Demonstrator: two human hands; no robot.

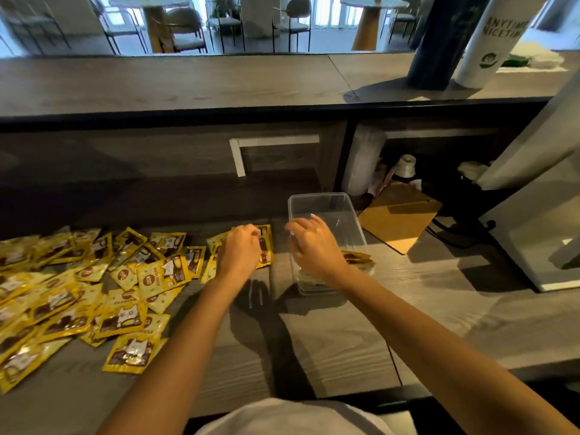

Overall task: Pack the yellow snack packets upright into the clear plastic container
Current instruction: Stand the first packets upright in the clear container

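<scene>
A clear plastic container [329, 208] stands on the wooden counter right of centre. A few yellow snack packets [359, 259] sit at its near end. My right hand [314, 246] hovers over the container's near left rim with fingers curled; nothing shows in them. My left hand [240, 251] rests on a small bunch of yellow packets [266, 246] just left of the container, fingers closed on them. A large loose pile of yellow packets [88, 287] covers the counter's left side.
A brown clipboard [400, 215] lies right of the container. A white appliance [539, 221] stands at the far right with a black cable [445, 237]. Above is a raised counter shelf [188, 86] with a dark cylinder [439, 42] and a white cup [492, 39].
</scene>
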